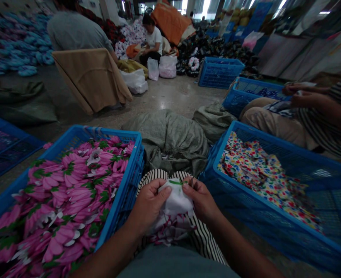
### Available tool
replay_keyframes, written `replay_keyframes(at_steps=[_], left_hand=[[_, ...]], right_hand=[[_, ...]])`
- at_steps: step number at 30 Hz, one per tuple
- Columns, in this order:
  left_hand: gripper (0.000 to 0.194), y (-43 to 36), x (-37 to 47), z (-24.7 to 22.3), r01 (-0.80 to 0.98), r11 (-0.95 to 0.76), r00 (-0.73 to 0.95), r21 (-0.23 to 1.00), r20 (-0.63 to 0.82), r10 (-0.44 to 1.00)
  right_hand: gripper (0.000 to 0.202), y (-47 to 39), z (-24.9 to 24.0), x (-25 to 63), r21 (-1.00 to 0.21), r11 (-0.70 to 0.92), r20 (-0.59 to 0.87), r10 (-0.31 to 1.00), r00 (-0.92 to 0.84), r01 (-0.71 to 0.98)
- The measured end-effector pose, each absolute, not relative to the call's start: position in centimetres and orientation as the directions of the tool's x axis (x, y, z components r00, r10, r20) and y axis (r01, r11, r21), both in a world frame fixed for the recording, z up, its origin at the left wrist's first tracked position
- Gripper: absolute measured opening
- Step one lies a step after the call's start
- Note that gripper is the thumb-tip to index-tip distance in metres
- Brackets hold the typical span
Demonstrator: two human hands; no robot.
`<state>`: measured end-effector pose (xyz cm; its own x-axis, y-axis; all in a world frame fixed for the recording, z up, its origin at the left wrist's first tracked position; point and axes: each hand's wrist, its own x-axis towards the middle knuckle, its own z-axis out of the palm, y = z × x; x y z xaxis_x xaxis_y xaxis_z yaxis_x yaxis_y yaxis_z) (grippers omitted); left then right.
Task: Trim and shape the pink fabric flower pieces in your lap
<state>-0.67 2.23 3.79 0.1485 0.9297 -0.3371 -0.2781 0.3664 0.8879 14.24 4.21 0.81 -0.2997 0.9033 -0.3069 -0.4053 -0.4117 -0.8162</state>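
Above my lap, a white fabric piece (174, 200) with a green edge is stretched between my two hands. Its lower part shows pink-and-white pieces hanging over striped cloth on my knees. My left hand (150, 199) pinches its left upper edge between thumb and fingers. On the other side, my right hand (201, 197) grips the right upper edge, close to the green strip; a small dark thing shows by its fingertips, too blurred to name. To my left, a blue crate (134, 148) holds a heap of pink and green fabric pieces (72, 185).
On the right a blue crate (217, 166) holds colourful printed fabric (254, 170). Grey-green sacks (170, 135) lie ahead. A person in stripes (312, 116) sits at the right, beside another crate (240, 90). A cloth-draped chair (89, 77) and two more people are farther off.
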Motion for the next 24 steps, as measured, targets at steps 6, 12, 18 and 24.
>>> replay_keyframes(at_steps=[6,12,18,24], left_hand=[[0.018,2.0,-0.5,3.5,-0.372,0.383,0.102,0.846,-0.373,0.922],[0.021,1.8,-0.7,4.2,-0.324,0.404,0.101,0.855,-0.394,0.914],[0.018,1.8,-0.6,4.8,-0.339,0.401,0.145,0.851,-0.374,0.916],[0.018,1.8,-0.5,5.1,-0.335,0.432,0.207,0.837,-0.382,0.901]], right_hand=[[0.019,4.0,1.0,14.4,-0.97,-0.172,-0.139,0.972,-0.188,-0.17],[0.014,4.3,4.0,16.4,-0.831,0.445,0.323,0.874,-0.363,0.333],[0.023,4.7,5.2,16.7,-0.526,0.64,0.368,0.765,-0.529,0.56],[0.024,4.8,4.9,16.7,-0.382,0.702,0.426,0.711,-0.56,0.601]])
